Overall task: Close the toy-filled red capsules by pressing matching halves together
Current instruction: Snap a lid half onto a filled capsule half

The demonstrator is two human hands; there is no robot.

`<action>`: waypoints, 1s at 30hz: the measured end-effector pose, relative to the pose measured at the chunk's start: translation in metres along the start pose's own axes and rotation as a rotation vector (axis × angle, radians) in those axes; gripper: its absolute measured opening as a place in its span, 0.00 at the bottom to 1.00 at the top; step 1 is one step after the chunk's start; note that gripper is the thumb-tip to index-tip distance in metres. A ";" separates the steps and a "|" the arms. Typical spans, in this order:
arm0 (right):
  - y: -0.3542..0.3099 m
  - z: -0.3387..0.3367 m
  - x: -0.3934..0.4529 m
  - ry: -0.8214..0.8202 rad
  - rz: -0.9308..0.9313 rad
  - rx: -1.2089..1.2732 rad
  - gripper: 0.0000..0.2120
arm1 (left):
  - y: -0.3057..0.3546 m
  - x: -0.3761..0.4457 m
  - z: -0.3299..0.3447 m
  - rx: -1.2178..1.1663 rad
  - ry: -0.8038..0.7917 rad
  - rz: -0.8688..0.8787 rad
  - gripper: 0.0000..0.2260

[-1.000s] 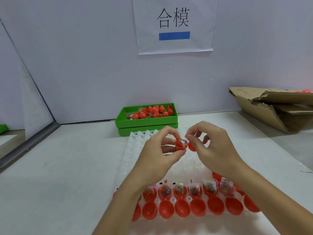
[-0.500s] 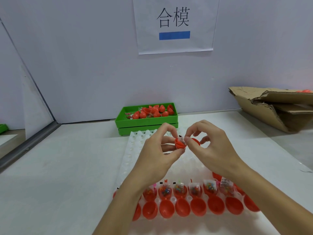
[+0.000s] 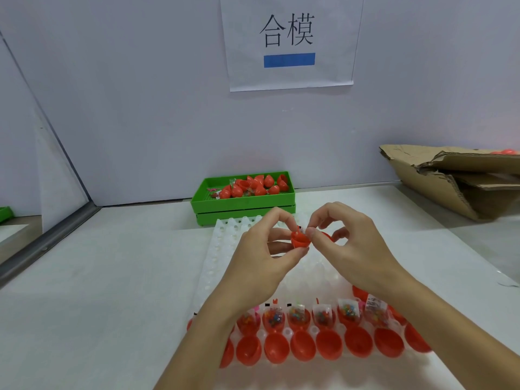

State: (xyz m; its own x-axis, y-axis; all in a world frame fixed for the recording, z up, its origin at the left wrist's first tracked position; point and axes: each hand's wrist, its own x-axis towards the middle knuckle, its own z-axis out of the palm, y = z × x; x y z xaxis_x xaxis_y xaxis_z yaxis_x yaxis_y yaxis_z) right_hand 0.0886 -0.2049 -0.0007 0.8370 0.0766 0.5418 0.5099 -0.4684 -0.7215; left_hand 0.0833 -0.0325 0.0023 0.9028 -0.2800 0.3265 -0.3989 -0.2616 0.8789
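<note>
Now the right hand has drawn in against the left hand, so that its thumb and forefinger sit right at the rim of the filled capsule half, where a second ago a small gap lay between them. The packet that stood up out of that half a moment back now shows only as a sliver at the rim, which suggests it is being tucked down so the shell can shut. The left hand pinches the filled half between thumb and fingers, holding it in the air above the white tray. The right hand's curled fingers keep the other capsule half tucked behind them; only a red edge shows, so how it is gripped is not quite clear. The two halves are close but not yet pressed together.

The held half is a glossy red cup, open upward. On the near end of the tray a row of filled halves stands with packets of coloured beads poking out, and a row of empty halves sits just in front. Closed capsules lie in the green bin further back on the bench.
</note>
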 end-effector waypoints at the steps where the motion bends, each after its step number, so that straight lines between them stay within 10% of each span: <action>1: 0.000 0.000 0.000 -0.011 -0.001 0.022 0.06 | 0.000 0.000 0.000 -0.004 -0.004 -0.001 0.10; 30: -0.005 -0.009 0.003 0.059 -0.094 0.184 0.14 | 0.002 -0.001 0.000 -0.023 0.015 0.050 0.13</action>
State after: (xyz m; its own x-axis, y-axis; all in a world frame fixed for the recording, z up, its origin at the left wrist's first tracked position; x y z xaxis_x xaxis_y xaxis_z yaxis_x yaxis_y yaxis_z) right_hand 0.0865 -0.2100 0.0083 0.7739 0.0583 0.6306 0.6172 -0.2926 -0.7304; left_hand 0.0817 -0.0327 0.0042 0.8842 -0.2780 0.3753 -0.4400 -0.2264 0.8690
